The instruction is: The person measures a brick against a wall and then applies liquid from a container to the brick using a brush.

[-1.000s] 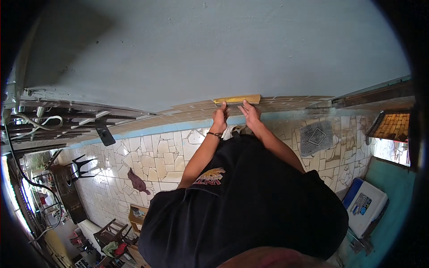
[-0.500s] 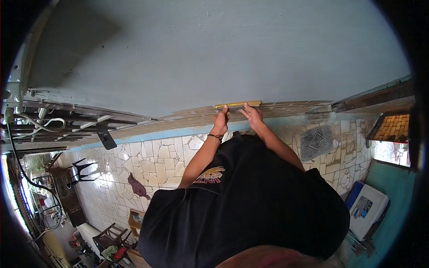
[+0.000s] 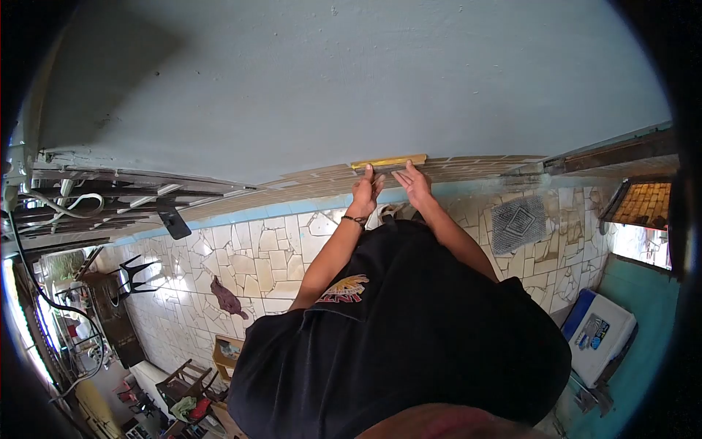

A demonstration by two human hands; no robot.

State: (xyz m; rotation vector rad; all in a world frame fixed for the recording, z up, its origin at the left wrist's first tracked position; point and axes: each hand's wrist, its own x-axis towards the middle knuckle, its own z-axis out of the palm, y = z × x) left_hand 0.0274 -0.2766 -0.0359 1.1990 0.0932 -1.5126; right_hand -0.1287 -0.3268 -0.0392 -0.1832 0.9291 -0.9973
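Yellow strip (image 3: 391, 161) at top of brick band (image 3: 468, 170), more face showing than half a second ago. Left hand (image 3: 364, 192), right hand (image 3: 417, 189) at lower edge; can't tell if fingers grip.

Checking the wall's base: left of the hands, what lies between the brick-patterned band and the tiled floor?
The head view shows a light blue strip.

Single head cam, fisheye, dark corners. Faces forward and down: black shirt (image 3: 431, 322) close under lens, grey wall (image 3: 351, 88) ahead, crazy-paved tile floor (image 3: 272, 265) farther below.
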